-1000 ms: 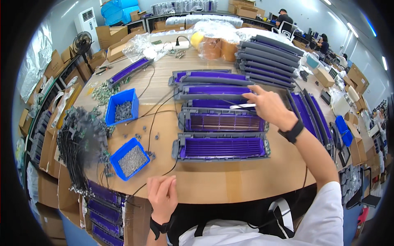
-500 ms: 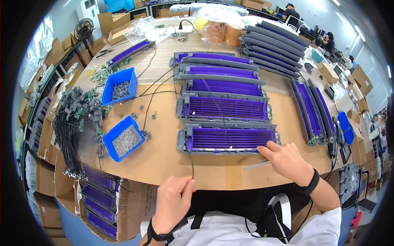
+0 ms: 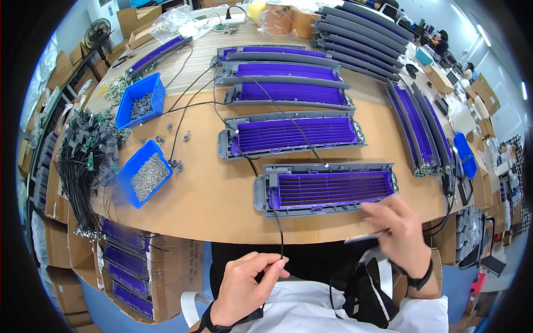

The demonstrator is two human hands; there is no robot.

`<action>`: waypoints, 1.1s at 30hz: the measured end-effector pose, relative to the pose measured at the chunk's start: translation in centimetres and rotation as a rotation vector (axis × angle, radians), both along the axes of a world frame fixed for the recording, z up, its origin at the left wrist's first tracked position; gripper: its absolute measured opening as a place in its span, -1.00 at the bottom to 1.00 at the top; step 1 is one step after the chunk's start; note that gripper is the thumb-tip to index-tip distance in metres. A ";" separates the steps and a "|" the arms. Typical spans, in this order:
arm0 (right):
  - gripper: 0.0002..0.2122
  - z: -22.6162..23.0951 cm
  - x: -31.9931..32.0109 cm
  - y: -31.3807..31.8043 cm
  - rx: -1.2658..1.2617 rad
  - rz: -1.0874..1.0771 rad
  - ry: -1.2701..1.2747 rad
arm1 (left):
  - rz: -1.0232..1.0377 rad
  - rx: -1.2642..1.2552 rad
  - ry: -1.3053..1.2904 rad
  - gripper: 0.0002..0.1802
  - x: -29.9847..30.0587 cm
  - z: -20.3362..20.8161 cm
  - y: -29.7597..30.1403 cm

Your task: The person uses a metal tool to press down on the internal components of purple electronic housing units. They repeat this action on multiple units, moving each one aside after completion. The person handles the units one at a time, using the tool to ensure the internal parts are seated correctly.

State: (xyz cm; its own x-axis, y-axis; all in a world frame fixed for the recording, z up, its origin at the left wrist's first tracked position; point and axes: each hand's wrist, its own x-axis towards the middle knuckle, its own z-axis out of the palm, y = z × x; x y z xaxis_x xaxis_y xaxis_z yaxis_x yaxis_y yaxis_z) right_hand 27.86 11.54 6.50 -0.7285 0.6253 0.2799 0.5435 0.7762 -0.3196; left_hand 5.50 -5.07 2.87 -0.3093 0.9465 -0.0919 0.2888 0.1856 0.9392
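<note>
Nearest me on the table lies a long grey housing (image 3: 261, 197) with a purple slatted grille (image 3: 336, 187). A black cable (image 3: 281, 236) runs from its left front corner over the table edge. My left hand (image 3: 250, 286) pinches that cable between thumb and fingertips, in front of the edge. My right hand (image 3: 402, 233), partly blurred, hovers by the housing's right front corner with curled fingers. A thin pale strip (image 3: 363, 237), blurred, sticks out from under that hand. Behind lies a similar grey housing (image 3: 224, 145), and a loose white-tipped cable (image 3: 294, 123) reaches the nearest one's back edge.
More grey-and-purple housings (image 3: 286, 91) lie in a row behind, with a stack (image 3: 361, 41) at the back right and several on the right (image 3: 416, 130). Blue bins (image 3: 155, 95) of small parts and a heap of black cables (image 3: 83, 166) are at left. An open carton (image 3: 175, 272) stands below.
The nearest housing has moved right and toward me, away from the one behind it. My right hand has lifted off its front edge, the strip moving with it. My left hand keeps its pinch.
</note>
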 end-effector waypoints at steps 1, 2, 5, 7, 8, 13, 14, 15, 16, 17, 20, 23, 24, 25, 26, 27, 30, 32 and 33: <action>-0.66 -0.1 -0.9 -0.8 -0.033 0.027 0.065 | 0.023 0.047 0.027 -0.87 0.1 -0.1 0.1; -0.68 -0.4 -2.0 -1.6 -0.109 0.064 0.088 | 0.047 0.093 0.053 -0.88 0.2 -0.4 0.4; -0.73 -2.4 -5.9 -3.4 -0.266 0.110 0.225 | 0.076 0.198 0.131 -0.90 0.7 -1.5 0.9; -0.81 -3.2 -8.4 -3.9 -0.286 0.142 0.338 | -0.007 0.233 0.253 -0.93 0.4 -1.8 1.2; -0.86 -3.6 -9.1 -3.9 -0.388 0.133 0.304 | -0.018 0.309 0.266 -0.92 0.6 -2.1 1.5; -0.89 -4.7 -10.2 -2.8 -0.328 0.116 0.341 | -0.119 0.362 0.388 -0.79 -1.6 -2.1 2.1; -0.89 -4.2 -9.9 -2.8 -0.334 0.110 0.338 | -0.038 0.216 0.410 -0.73 -2.4 -1.6 2.3; -0.90 -3.9 -9.7 -2.8 -0.341 0.109 0.331 | 0.048 0.068 0.428 -0.64 -3.1 -1.1 2.4; -0.87 -4.0 -9.4 -2.8 -0.382 0.099 0.326 | 0.066 0.120 0.447 -0.53 -3.6 -1.0 2.9; -0.86 -4.0 -9.2 -2.8 -0.380 0.090 0.328 | 0.077 0.179 0.460 -0.41 -4.1 -1.2 3.7; -0.83 -4.2 -9.0 -2.8 -0.383 0.081 0.338 | -0.001 0.294 0.501 -0.15 -4.7 -2.3 5.7; -0.82 -4.5 -9.3 -2.8 -0.380 0.097 0.353 | -0.067 0.315 0.569 -0.04 -4.9 -2.4 7.0; -0.82 -4.5 -9.4 -2.8 -0.378 0.102 0.354 | -0.079 0.304 0.597 -0.02 -4.9 -2.3 7.4; -0.82 -4.6 -9.4 -2.7 -0.376 0.108 0.355 | -0.097 0.284 0.581 -0.02 -5.0 -2.1 7.5; -0.82 -4.7 -9.4 -2.6 -0.381 0.117 0.363 | -0.115 0.265 0.564 -0.03 -5.1 -1.8 7.6; -0.81 -5.0 -9.4 -2.5 -0.389 0.122 0.377 | -0.139 0.243 0.550 -0.03 -5.2 -1.6 7.7; -0.80 -4.9 -9.2 -2.4 -0.413 0.132 0.366 | -0.133 0.275 0.542 -0.08 -5.5 -1.7 8.1; -0.79 -4.7 -8.8 -2.4 -0.416 0.147 0.352 | -0.128 0.311 0.472 -0.14 -5.2 -1.6 7.9; -0.79 -4.5 -8.5 -2.4 -0.410 0.159 0.348 | -0.122 0.349 0.486 -0.14 -4.9 -1.3 7.7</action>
